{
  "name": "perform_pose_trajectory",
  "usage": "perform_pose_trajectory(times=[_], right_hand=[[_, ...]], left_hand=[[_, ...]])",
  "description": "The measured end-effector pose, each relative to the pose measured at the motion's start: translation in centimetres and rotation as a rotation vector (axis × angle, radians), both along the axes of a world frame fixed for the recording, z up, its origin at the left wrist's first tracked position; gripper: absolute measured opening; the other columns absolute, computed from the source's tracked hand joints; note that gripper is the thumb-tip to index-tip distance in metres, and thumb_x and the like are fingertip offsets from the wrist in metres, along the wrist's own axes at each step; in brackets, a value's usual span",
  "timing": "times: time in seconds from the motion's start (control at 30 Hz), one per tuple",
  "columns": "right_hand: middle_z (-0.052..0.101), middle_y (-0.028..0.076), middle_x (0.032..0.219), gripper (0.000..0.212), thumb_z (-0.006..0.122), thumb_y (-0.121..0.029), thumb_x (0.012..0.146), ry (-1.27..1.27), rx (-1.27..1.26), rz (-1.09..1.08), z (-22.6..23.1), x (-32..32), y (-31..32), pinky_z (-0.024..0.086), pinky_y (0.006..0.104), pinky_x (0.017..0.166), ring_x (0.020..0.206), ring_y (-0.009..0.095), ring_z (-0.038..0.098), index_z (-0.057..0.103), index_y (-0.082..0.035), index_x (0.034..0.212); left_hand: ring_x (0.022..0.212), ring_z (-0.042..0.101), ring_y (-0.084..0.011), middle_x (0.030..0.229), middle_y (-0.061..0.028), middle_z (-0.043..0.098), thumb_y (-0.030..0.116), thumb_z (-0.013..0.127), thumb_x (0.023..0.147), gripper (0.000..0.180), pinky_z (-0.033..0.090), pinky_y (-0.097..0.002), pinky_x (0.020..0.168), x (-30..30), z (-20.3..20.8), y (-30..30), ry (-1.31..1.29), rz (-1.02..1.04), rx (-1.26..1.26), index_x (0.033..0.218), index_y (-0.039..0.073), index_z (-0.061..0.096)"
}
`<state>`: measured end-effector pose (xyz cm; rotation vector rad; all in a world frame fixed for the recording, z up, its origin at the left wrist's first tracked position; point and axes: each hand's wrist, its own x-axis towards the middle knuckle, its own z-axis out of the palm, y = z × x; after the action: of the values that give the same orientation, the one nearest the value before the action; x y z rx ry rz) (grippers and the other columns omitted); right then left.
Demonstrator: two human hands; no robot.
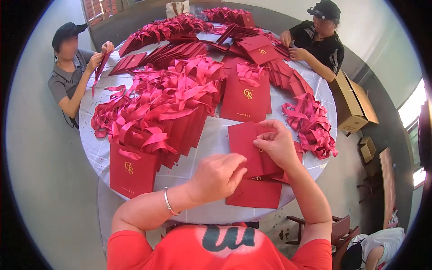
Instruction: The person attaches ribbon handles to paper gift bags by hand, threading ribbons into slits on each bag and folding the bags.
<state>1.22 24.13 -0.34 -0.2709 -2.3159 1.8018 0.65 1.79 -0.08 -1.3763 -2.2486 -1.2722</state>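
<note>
Fingers [260,143] atop flat red bag [243,141]

Top: a bright orange-red short-sleeved shirt [216,252] fills the bottom centre of the frame, its fabric smooth and plain apart from one mark.
Marking: a dark, wavy printed shape sits on the shirt at bottom centre, partly cut off by folds.
Sleeves: short; one ends at lower left, the other at lower right, leaving both forearms bare.
Wrist: a thin silver bangle [168,201] circles the left wrist, left of centre in the lower half.
Left hand [218,175]: bare, no rings visible.
Right hand [276,144]: bare, no rings or watch visible.
</note>
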Motion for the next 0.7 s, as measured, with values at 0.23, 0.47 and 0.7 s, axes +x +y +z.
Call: perform_pose_trajectory(times=[0.23, 0.47, 0.7], right_hand=[[0.062, 0.003, 0.095, 0.039, 0.064, 0.013, 0.08, 0.14, -0.187, 0.135, 3.8, 0.7, -1.2, 0.051, 0.022, 0.071, 0.084, 0.008, 0.061, 0.056, 0.004, 0.117], [0.06, 0.009, 0.098, 0.046, 0.057, 0.014, 0.072, 0.249, 0.236, 0.548, 7.2, 4.9, -4.0, 0.05, 0.027, 0.071, 0.085, 0.017, 0.061, 0.068, -0.004, 0.113], [0.056, 0.027, 0.117, 0.039, 0.059, 0.006, 0.071, 0.178, 0.484, 0.836, 1.2, 7.7, -9.2, 0.052, 0.0473, 0.085, 0.105, 0.045, 0.058, 0.062, 0.005, 0.11]], left_hand=[[0.115, 0.058, -0.0394, 0.126, -0.0206, 0.059, 0.0, 0.068, 0.079, 0.036, 0.046, -0.0444, 0.096, -1.4, 1.5, -1.1, 0.178, 0.13, 0.154, 0.113, -0.001, 0.057], [0.127, 0.051, -0.0426, 0.133, -0.0263, 0.054, 0.002, 0.057, 0.086, 0.033, 0.037, -0.0474, 0.108, -0.8, 3.9, -2.8, 0.337, 0.139, 0.2, 0.119, -0.002, 0.053], [0.105, 0.064, -0.0363, 0.112, -0.0189, 0.066, -0.001, 0.06, 0.085, 0.023, 0.049, -0.0428, 0.093, -0.8, 1.7, -1.6, 0.073, -0.02, 0.092, 0.109, -0.001, 0.063]])
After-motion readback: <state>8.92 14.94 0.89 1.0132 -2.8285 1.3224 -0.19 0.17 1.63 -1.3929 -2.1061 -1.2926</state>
